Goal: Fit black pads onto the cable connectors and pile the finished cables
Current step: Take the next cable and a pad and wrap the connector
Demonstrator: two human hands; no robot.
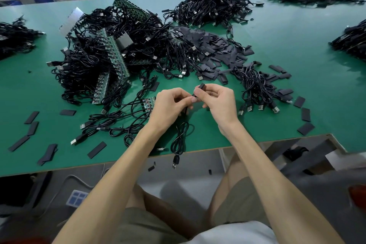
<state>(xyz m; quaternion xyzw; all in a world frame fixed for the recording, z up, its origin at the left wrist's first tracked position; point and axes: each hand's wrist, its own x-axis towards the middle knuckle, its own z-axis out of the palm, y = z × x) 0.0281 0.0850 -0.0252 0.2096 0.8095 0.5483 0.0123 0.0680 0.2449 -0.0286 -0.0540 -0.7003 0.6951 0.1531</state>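
Above the green table (277,89), the right hand (217,101) pinches a black pad (200,87) while the left hand (170,105) grips a cable (179,140) by its connector end. Fitting is underway; next, the pad likely needs pressing fully on.

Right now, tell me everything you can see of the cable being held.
Thin black cable, rubbery-looking. Its upper end is gripped by the left hand; the right hand pinches a black pad at it, connector hidden. The rest hangs in loose loops over the near edge of the green table, ending in a black USB plug with metal tip, dangling free.
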